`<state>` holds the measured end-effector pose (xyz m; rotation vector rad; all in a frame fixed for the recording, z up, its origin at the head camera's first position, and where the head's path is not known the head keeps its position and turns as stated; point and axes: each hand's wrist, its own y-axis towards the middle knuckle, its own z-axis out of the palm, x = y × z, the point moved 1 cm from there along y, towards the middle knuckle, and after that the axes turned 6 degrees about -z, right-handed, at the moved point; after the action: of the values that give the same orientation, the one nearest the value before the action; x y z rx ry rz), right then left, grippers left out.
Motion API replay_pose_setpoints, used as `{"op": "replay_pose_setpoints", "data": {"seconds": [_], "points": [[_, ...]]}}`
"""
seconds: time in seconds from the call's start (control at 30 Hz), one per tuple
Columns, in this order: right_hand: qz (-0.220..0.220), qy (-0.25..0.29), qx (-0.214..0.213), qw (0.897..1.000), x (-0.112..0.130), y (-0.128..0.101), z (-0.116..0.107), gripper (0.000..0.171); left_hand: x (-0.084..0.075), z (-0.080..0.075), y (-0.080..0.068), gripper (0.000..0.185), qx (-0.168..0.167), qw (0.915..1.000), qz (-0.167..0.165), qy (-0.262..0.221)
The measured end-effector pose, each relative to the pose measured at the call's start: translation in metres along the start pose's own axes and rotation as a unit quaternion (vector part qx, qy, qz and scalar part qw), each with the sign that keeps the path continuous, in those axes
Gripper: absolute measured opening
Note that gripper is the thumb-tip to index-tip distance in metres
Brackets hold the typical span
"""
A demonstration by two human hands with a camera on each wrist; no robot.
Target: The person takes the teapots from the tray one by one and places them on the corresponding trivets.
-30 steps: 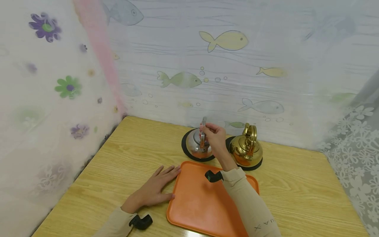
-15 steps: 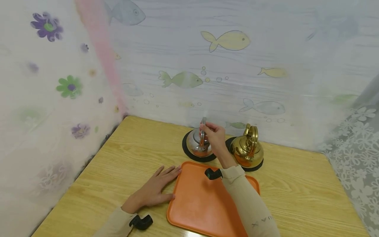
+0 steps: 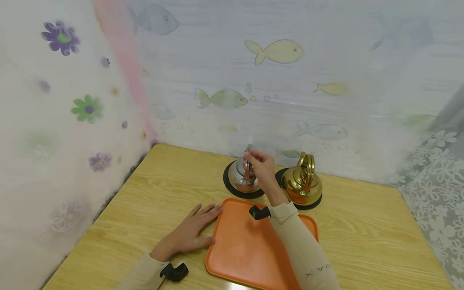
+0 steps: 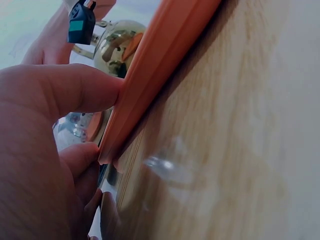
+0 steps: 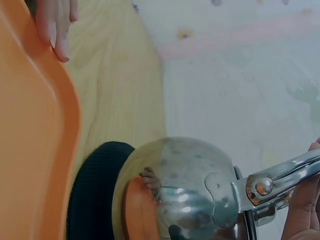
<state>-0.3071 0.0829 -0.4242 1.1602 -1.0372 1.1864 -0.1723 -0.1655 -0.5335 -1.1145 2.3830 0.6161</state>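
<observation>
My right hand (image 3: 264, 169) grips the upright handle of a silver kettle (image 3: 241, 177), which sits on a round black mat (image 3: 227, 186) at the back of the table. In the right wrist view the kettle (image 5: 185, 190) and its metal handle (image 5: 285, 175) show close up, fingers at the right edge. My left hand (image 3: 188, 231) lies spread on the table, thumb and fingertips touching the left rim of an orange tray (image 3: 250, 249). The left wrist view shows thumb and forefinger against the tray's side (image 4: 150, 75).
A gold kettle (image 3: 302, 185) stands on its own black mat (image 3: 311, 206), right of the silver one. A wall sheet with printed fish (image 3: 282, 50) hangs behind the wooden table (image 3: 369, 233). Another patterned sheet (image 3: 36, 181) borders the left side.
Both hands, the kettles and the tray keep their places. Only a slight shift of the head view shows.
</observation>
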Motion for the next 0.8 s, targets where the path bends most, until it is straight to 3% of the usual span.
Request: {"op": "replay_pose_setpoints", "data": {"seconds": [0.4,0.8], "points": [[0.013,0.026,-0.021,0.999,0.000,-0.004,0.003,0.038,0.000,0.001,0.000,0.081,0.000,1.0000,0.001,0.000],[-0.022,0.009,-0.002,1.000,-0.001,-0.013,0.005,0.035,-0.002,0.001,-0.002,0.081,-0.008,0.9999,0.005,0.011]]}}
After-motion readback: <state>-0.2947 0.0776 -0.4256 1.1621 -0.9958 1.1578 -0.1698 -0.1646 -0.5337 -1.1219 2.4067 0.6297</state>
